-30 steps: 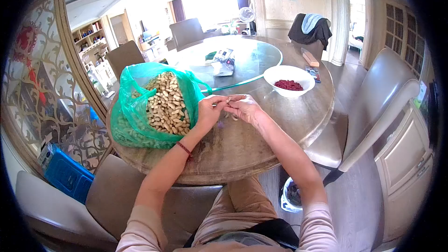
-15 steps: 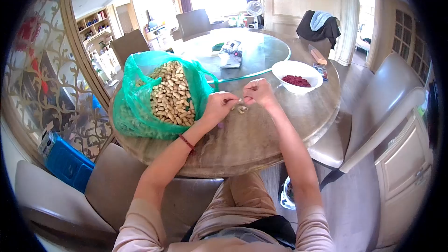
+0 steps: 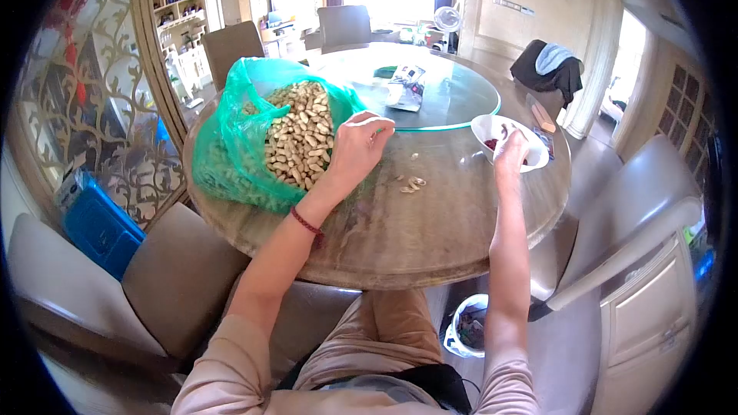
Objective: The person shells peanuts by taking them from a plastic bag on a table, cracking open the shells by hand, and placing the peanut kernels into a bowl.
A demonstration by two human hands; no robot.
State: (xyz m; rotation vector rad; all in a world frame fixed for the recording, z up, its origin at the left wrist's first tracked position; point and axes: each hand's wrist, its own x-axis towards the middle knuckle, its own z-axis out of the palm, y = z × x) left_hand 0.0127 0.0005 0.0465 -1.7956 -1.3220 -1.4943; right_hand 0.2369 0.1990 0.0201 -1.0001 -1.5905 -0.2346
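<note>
My right hand (image 3: 510, 152) reaches over the white bowl (image 3: 483, 124), its fingers drawn together and pointing down; what they hold, if anything, is hidden. Dark red peanut kernels (image 3: 490, 144) lie in the bowl, partly covered by this hand. My left hand (image 3: 360, 146) hovers beside the green plastic bag (image 3: 231, 150), thumb and fingertips brought together in a pinch whose contents I cannot make out. Unshelled peanuts (image 3: 300, 134) fill the bag's open mouth. Between my hands, several broken peanut shells (image 3: 413, 184) are on the wooden table (image 3: 369, 242).
A glass turntable (image 3: 453, 96) bears a grey and white packet (image 3: 406, 88). Past the bowl are a long box (image 3: 542, 117) and a small packet. Below the table edge stands a lined waste bin (image 3: 467, 329). Chairs (image 3: 630, 215) surround the table.
My right hand has gone from the table's middle to the bowl at the right. My hands have parted, the left staying near the bag. The view has shifted slightly.
</note>
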